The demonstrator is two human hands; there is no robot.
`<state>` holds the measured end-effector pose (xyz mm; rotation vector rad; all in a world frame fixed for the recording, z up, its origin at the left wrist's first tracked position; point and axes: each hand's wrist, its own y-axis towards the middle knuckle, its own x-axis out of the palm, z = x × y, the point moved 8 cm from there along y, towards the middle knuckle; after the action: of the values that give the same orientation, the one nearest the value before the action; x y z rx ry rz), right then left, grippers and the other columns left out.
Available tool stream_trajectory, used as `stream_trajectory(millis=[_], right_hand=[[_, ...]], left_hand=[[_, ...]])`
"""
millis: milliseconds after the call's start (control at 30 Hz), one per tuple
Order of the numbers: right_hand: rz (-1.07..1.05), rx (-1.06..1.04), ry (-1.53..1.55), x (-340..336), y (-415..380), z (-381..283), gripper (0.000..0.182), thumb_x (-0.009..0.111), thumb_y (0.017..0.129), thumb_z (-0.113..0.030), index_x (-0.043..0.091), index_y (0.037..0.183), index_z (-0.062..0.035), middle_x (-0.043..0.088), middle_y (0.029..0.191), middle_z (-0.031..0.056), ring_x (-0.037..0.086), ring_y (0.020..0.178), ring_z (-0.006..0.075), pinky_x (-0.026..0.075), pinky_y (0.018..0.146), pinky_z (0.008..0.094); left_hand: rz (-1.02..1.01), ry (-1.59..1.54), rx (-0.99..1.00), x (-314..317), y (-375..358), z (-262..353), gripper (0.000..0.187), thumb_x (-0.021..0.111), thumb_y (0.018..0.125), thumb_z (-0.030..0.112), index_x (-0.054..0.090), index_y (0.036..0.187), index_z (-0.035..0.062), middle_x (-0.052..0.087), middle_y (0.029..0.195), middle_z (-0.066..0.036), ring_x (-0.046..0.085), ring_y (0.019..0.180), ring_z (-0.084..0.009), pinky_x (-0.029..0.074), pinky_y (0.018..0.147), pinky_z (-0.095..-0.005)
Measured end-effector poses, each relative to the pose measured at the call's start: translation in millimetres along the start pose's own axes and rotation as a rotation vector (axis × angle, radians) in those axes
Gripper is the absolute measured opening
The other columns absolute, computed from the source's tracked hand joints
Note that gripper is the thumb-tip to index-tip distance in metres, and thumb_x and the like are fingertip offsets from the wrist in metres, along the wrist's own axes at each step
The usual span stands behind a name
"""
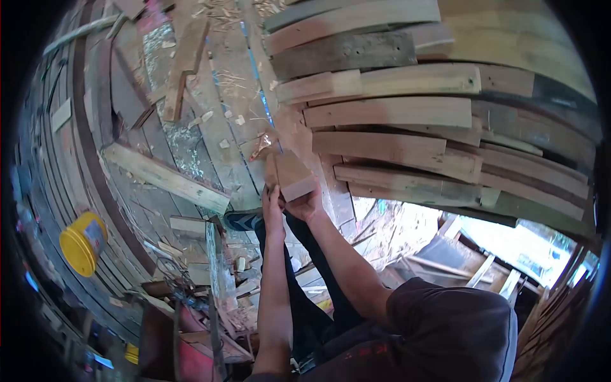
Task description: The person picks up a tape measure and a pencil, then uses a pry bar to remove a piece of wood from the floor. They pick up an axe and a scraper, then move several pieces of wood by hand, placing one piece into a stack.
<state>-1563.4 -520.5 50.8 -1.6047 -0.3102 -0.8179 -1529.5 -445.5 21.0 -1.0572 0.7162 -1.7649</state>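
A short thick wooden block (291, 172) is held in front of my legs, its pale end face turned toward me. My left hand (273, 205) grips its left side, fingers closed along the edge. Under the right end, my right hand (308, 204) is wrapped around the block from below, with part of the fingers hidden by the wood. Just beyond the block, a small bright patch (261, 146) shows on the plank floor (223, 153). My shoe (243, 220) rests on the floor to the left of my hands.
Curved timber ribs (388, 111) fill the right side. A loose plank (167, 177) and an angled board (184, 70) lie on the left floor among wood chips. A yellow bucket (79, 245) stands far left; tangled cables (181, 280) sit near a post (213, 267).
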Motion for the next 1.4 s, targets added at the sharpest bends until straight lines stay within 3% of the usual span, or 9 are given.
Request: stream_trajectory(millis=[133, 200, 300, 433, 733, 933, 1033, 1133, 1400], right_hand=[[0.138, -0.194, 0.141, -1.1, -2.6, -53.6, 0.064, 0.045, 0.078, -0.06, 0.047, 0.128, -0.0194, 0.046, 0.13, 0.0091, 0.045, 0.116, 0.0316, 0.036, 0.094, 0.0541], [0.132, -0.253, 0.25, -3.4, 4.2, -77.7, 0.061, 0.044, 0.081, -0.056, 0.046, 0.128, -0.0175, 0.045, 0.13, 0.0094, 0.044, 0.117, 0.031, 0.034, 0.096, 0.0547], [0.041, -0.327, 0.387, 2.5, 11.9, -119.8, 0.056, 0.042, 0.084, -0.049, 0.044, 0.128, -0.0149, 0.044, 0.13, 0.0097, 0.043, 0.118, 0.0305, 0.031, 0.099, 0.0552], [0.118, -0.453, 0.507, -2.4, 6.3, -170.8, 0.05, 0.039, 0.088, -0.043, 0.044, 0.127, -0.0133, 0.044, 0.131, 0.0099, 0.042, 0.119, 0.0312, 0.029, 0.101, 0.0559], [-0.051, -0.574, 0.735, -22.9, 27.1, -264.0, 0.057, 0.039, 0.087, -0.047, 0.04, 0.13, -0.0098, 0.04, 0.132, 0.0151, 0.041, 0.119, 0.036, 0.031, 0.102, 0.0534], [0.193, -0.559, 0.95, -42.9, 20.7, -281.4, 0.052, 0.033, 0.092, -0.037, 0.038, 0.13, -0.0017, 0.04, 0.131, 0.0211, 0.038, 0.123, 0.0365, 0.036, 0.102, 0.0485], [0.002, -0.668, 0.846, -76.6, 35.3, -286.7, 0.055, 0.044, 0.087, -0.041, 0.042, 0.127, -0.002, 0.044, 0.128, 0.0199, 0.042, 0.118, 0.0374, 0.036, 0.1, 0.0508], [-0.139, -0.666, 0.961, -84.7, 32.0, -287.9, 0.053, 0.042, 0.088, -0.039, 0.042, 0.127, -0.0023, 0.044, 0.129, 0.0195, 0.042, 0.118, 0.0364, 0.035, 0.101, 0.0495], [-0.032, -0.684, 0.936, -77.1, 5.1, -304.5, 0.056, 0.041, 0.087, -0.041, 0.042, 0.127, -0.0024, 0.043, 0.128, 0.0192, 0.039, 0.119, 0.0372, 0.037, 0.097, 0.0525]], left_hand=[[-0.109, 0.196, 0.101, 63.4, 16.2, 10.7, 0.066, 0.052, 0.089, 0.041, 0.031, 0.135, -0.0019, 0.047, 0.121, -0.011, 0.047, 0.107, -0.0165, 0.038, 0.087, -0.0249], [-0.153, 0.343, 0.261, 102.1, 21.7, 25.2, 0.067, 0.051, 0.089, 0.043, 0.031, 0.135, -0.0022, 0.047, 0.119, -0.013, 0.047, 0.105, -0.0174, 0.038, 0.086, -0.0246], [-0.297, 0.485, 0.265, 146.7, 47.5, 20.8, 0.065, 0.049, 0.09, 0.045, 0.035, 0.133, -0.0012, 0.046, 0.12, -0.018, 0.047, 0.103, -0.0187, 0.038, 0.084, -0.0261], [-0.312, 0.765, -0.065, 191.7, 72.4, 8.5, 0.064, 0.047, 0.087, 0.049, 0.042, 0.13, 0.0018, 0.038, 0.13, -0.024, 0.038, 0.122, -0.0282, 0.032, 0.099, -0.0346], [-0.497, 0.803, 0.192, 283.2, 114.1, -37.2, 0.069, 0.052, 0.085, 0.048, 0.032, 0.138, 0.0103, 0.036, 0.129, -0.025, 0.034, 0.124, -0.0343, 0.028, 0.103, -0.0376], [-0.472, 0.816, 0.148, 314.8, 114.7, -54.4, 0.066, 0.056, 0.084, 0.041, 0.033, 0.137, 0.0094, 0.034, 0.131, -0.024, 0.036, 0.123, -0.0337, 0.03, 0.103, -0.0373], [-0.507, 0.809, 0.148, 329.9, 105.3, -51.5, 0.064, 0.056, 0.085, 0.037, 0.034, 0.137, 0.0083, 0.034, 0.131, -0.023, 0.037, 0.123, -0.0332, 0.03, 0.103, -0.0364], [-0.563, 0.857, 0.176, 335.3, 101.0, -54.6, 0.061, 0.055, 0.086, 0.034, 0.035, 0.136, 0.0058, 0.038, 0.13, -0.023, 0.038, 0.123, -0.0317, 0.03, 0.103, -0.0345], [-0.672, 0.793, 0.12, 332.8, 96.5, -79.7, 0.066, 0.057, 0.084, 0.036, 0.033, 0.137, 0.004, 0.04, 0.136, -0.017, 0.038, 0.125, -0.0271, 0.028, 0.104, -0.0336]])
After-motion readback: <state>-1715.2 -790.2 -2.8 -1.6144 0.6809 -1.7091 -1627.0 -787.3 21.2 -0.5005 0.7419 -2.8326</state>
